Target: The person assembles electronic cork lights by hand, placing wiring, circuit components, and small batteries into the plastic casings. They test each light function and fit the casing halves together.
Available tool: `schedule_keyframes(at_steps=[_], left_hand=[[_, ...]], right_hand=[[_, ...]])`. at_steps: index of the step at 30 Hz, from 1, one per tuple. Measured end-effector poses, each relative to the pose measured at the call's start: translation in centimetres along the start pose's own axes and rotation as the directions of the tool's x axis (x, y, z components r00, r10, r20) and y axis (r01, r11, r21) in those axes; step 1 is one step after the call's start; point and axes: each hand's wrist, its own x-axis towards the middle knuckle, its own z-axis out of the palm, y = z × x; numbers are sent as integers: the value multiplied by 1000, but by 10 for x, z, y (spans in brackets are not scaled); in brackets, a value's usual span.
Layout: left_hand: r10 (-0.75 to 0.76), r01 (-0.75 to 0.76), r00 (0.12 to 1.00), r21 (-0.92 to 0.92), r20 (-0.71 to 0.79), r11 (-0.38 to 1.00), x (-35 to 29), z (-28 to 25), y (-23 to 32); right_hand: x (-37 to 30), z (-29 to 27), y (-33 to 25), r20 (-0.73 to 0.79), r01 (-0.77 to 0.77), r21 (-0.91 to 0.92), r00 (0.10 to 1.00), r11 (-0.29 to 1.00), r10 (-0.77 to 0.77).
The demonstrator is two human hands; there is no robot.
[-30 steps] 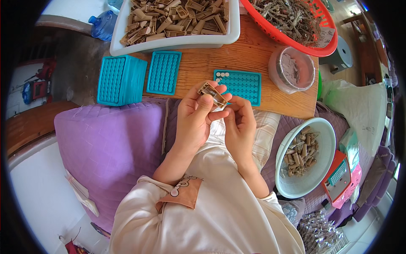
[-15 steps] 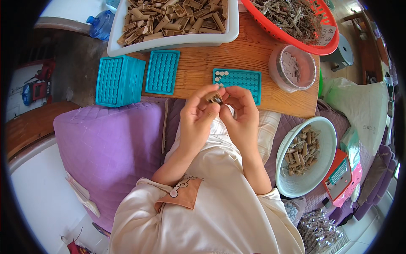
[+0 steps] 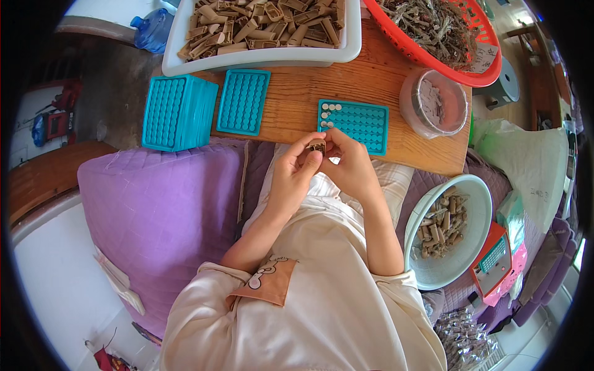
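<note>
Over my lap, in front of the table's near edge, my two hands meet round a small brown plastic casing (image 3: 318, 147) with a dark inside. My left hand (image 3: 296, 170) is closed on it, thumb in front and fingers behind. My right hand (image 3: 351, 162) is bent over its other side, fingertips pressed to it; its fingers partly hide one another. Just beyond my hands lies a teal tray (image 3: 362, 120) with rows of round hollows. Several small white discs (image 3: 331, 107) sit in its left corner.
A stack of teal trays (image 3: 179, 111) and a single teal tray (image 3: 242, 102) are at left. Behind stands a white bin (image 3: 266, 59) of brown casings. At right are a red basket (image 3: 427, 59), a clear tub (image 3: 461, 102) and a pale basin (image 3: 448, 269) holding brown parts.
My right hand has turned and closed further over the casing, its fingers now nearer my left fingertips. The casing has tilted slightly. The whole view has shifted a little.
</note>
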Motion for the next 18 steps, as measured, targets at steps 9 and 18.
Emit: schedule_keyframes(at_steps=[9,18], left_hand=[[-131,128,991,-171,-4,977,3,-30,13],[-228,245,969,-255,92,936,7,-37,17]], right_hand=[[32,-31,32,33,4,-152,999,988,1],[60,-34,54,-53,313,-790,822,528,-567]])
